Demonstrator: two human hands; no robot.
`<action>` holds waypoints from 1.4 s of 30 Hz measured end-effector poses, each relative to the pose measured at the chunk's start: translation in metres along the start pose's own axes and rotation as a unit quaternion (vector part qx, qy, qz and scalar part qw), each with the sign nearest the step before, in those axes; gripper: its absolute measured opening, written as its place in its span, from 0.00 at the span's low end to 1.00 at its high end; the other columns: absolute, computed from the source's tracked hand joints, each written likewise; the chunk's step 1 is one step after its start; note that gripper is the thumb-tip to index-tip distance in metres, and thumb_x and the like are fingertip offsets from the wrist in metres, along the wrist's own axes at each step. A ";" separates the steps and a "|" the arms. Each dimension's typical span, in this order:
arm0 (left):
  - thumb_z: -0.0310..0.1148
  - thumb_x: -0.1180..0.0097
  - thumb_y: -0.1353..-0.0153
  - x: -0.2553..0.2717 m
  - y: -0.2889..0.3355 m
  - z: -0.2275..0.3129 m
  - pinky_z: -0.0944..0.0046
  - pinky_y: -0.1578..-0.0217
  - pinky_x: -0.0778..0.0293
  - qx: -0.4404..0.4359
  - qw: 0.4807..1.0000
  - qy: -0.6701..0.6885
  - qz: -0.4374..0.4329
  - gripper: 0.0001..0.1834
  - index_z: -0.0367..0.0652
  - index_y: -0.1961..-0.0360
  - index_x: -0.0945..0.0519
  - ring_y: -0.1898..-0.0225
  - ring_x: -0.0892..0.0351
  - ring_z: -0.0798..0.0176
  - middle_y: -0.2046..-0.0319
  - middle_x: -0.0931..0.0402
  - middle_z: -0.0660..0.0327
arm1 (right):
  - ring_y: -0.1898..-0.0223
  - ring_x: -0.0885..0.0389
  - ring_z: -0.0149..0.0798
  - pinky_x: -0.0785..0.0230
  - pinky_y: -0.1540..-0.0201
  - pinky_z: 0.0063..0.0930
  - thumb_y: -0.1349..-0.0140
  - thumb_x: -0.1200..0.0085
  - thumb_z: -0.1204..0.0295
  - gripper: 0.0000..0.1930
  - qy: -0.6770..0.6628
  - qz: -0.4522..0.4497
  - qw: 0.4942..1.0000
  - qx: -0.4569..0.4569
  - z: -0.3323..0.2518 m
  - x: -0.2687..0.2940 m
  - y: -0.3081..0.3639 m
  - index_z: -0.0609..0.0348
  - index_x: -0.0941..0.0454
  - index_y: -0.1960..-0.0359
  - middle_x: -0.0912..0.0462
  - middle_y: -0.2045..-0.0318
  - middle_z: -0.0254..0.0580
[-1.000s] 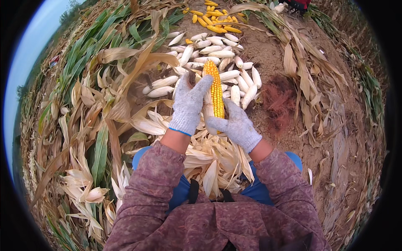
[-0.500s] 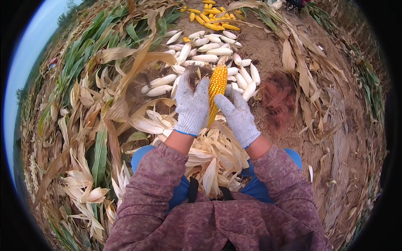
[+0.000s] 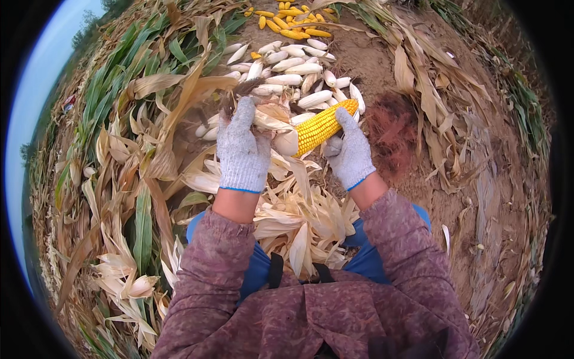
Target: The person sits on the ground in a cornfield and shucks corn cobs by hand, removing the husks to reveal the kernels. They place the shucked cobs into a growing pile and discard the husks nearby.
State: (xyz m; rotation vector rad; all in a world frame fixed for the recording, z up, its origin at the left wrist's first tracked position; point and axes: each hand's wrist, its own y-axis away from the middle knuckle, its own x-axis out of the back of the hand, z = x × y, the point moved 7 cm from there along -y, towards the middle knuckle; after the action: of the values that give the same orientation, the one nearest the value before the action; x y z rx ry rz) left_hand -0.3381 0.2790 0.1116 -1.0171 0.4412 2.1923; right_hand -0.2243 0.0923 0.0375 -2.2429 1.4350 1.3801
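Note:
A bare yellow ear of corn (image 3: 320, 130) lies tilted across the middle, its tip up to the right. My right hand (image 3: 351, 157), in a pale knit glove, is closed on its tip half, thumb on top. My left hand (image 3: 242, 152), gloved alike, is closed on the peeled-back husk (image 3: 276, 115), which gathers around the cob's base end. Dark dry silk (image 3: 234, 94) sticks up beyond my left fingertips. Below the hands, between my knees, lies a heap of pale stripped husks (image 3: 299, 224).
Several ears in white inner husk (image 3: 287, 64) are piled ahead, with bare yellow ears (image 3: 292, 23) beyond. Dry stalks and leaves (image 3: 143, 119) spread along the left. Reddish silk (image 3: 391, 128) lies on the soil to the right, and another row of dry leaves (image 3: 418, 78) runs past it.
The ear has turned from nearly upright to slanting right. My left hand has moved left with the husk, which now shows pulled away from the kernels; my right hand has shifted to the tip half.

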 end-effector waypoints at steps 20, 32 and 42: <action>0.25 0.36 0.30 0.018 -0.009 0.020 0.70 0.70 0.20 0.001 0.963 -0.264 0.052 0.23 0.41 0.36 0.24 0.55 0.15 0.68 0.47 0.17 0.59 | 0.58 0.17 0.32 0.22 0.56 0.28 0.26 0.39 0.65 0.16 0.132 0.005 0.931 0.341 -0.118 -0.019 0.034 0.60 0.25 0.43 0.18 0.55 0.37; 0.24 0.40 0.29 0.026 -0.022 0.002 0.70 0.68 0.18 0.047 0.974 -0.222 -0.024 0.21 0.39 0.36 0.24 0.61 0.15 0.68 0.51 0.16 0.59 | 0.83 0.42 0.23 0.46 0.81 0.18 0.28 0.35 0.62 0.11 -0.056 0.092 0.916 0.387 -0.214 0.050 0.052 0.51 0.24 0.55 0.25 0.70 0.27; 0.24 0.43 0.37 0.019 -0.013 -0.062 0.56 0.44 0.21 0.029 0.745 -0.607 -0.274 0.18 0.33 0.45 0.19 0.49 0.14 0.49 0.51 0.15 0.46 | 0.87 0.43 0.26 0.43 0.82 0.21 0.25 0.47 0.49 0.19 -0.233 0.145 0.892 0.360 -0.267 0.141 0.071 0.52 0.26 0.59 0.39 0.83 0.25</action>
State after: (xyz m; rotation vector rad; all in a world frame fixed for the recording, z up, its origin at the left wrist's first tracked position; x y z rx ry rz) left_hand -0.3043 0.2624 0.0571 0.4250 -0.3717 1.7793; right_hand -0.0974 -0.1816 0.1067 -1.1841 1.7457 1.0787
